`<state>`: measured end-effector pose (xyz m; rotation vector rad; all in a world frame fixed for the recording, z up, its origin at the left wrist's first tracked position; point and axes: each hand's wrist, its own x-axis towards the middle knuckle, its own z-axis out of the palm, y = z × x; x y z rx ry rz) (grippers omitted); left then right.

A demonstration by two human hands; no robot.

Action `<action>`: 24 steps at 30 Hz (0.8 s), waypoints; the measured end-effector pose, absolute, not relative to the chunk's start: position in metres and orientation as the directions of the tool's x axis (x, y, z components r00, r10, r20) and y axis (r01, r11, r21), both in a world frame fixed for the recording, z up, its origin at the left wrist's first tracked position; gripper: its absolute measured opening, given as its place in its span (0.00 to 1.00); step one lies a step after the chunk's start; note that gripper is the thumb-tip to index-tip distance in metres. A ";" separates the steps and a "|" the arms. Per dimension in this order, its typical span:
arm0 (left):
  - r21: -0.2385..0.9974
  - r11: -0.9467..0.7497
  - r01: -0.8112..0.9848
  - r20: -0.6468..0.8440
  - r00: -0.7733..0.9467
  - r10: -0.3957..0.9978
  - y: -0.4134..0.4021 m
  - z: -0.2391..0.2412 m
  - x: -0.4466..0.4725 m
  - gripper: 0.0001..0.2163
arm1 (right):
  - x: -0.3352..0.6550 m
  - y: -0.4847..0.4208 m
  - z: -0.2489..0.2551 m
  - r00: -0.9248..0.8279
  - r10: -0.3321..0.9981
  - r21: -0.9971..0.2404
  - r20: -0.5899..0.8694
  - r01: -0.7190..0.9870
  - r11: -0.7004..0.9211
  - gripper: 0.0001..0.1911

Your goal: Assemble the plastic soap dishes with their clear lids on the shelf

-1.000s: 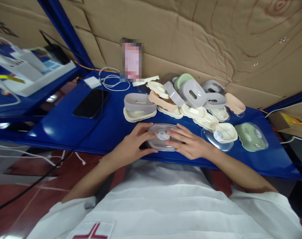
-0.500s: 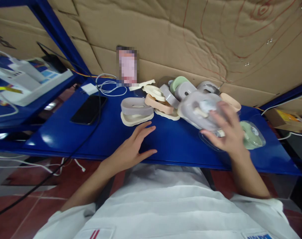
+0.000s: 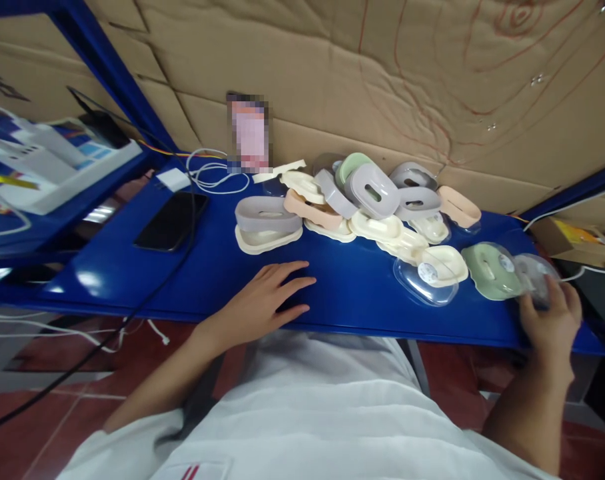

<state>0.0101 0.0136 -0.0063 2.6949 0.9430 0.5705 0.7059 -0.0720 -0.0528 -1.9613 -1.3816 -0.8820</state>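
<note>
Nearest the wearer, white garment (image 3: 312,407) fills the bottom of the view. Left hand (image 3: 265,300) lies flat on the blue shelf (image 3: 352,293) near its front edge, fingers spread, holding nothing. Right hand (image 3: 550,320) is far out at the shelf's right end, fingers curled round a clear plastic case (image 3: 535,280), gripping it just above the surface, right beside a green case (image 3: 492,277). Next to that, w/ a round label, sits a cream case in a clear shell (image 3: 432,277). Further back: a heap of grey, cream & peach cases (image 3: 372,200) against the cardboard wall (image 3: 382,80); a grey-on-cream case (image 3: 267,223) stands apart at the heap's left. Far left: black phone (image 3: 171,220), white cable (image 3: 212,175), blurred-out card (image 3: 248,133) leaning on the wall.
</note>
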 end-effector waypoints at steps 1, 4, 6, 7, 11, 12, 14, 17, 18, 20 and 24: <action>0.323 -0.770 0.551 0.286 0.719 0.634 0.014 -0.006 0.011 0.20 | 0.700 -0.073 -0.050 0.204 0.578 -0.054 0.791 0.963 -0.265 0.44; 0.267 -0.785 0.559 0.294 0.729 0.619 0.016 0.001 0.016 0.20 | 0.658 -0.072 -0.023 0.103 0.540 -0.001 0.836 0.982 -0.186 0.36; 0.206 -0.800 0.564 0.300 0.742 0.600 0.022 0.013 0.021 0.20 | 0.608 -0.067 0.000 0.053 0.543 -0.013 0.838 0.997 -0.077 0.30; 0.168 -0.809 0.563 0.306 0.751 0.585 0.026 0.020 0.025 0.19 | 0.579 -0.064 0.009 -0.007 0.612 -0.019 0.791 0.999 0.036 0.27; 0.016 -0.871 0.491 0.352 0.813 0.465 0.049 0.044 0.052 0.19 | 0.461 -0.048 0.028 -0.393 0.777 0.000 0.492 0.892 0.452 0.20; -0.003 -0.897 0.443 0.363 0.836 0.412 0.055 0.046 0.061 0.20 | 0.437 -0.044 0.029 -0.452 0.761 -0.004 0.465 0.858 0.513 0.19; -0.025 -0.951 0.308 0.358 0.891 0.279 0.063 0.043 0.079 0.22 | 0.401 -0.034 0.028 -0.578 0.703 -0.037 0.414 0.761 0.647 0.18; -0.033 -0.987 0.159 0.299 0.943 0.142 0.068 0.029 0.094 0.28 | 0.378 -0.011 0.032 -0.711 0.594 -0.082 0.376 0.613 0.786 0.16; -0.031 -0.988 0.149 0.281 0.950 0.134 0.068 0.024 0.095 0.29 | 0.376 -0.001 0.034 -0.720 0.578 -0.084 0.385 0.596 0.798 0.16; -0.031 -0.984 0.173 0.264 0.951 0.159 0.068 0.018 0.090 0.28 | 0.378 0.021 0.041 -0.677 0.608 -0.065 0.415 0.644 0.762 0.16; -0.085 -0.948 0.305 0.262 0.925 0.274 0.071 0.024 0.075 0.28 | 0.383 0.062 0.042 -0.554 0.752 0.086 0.356 0.821 0.564 0.17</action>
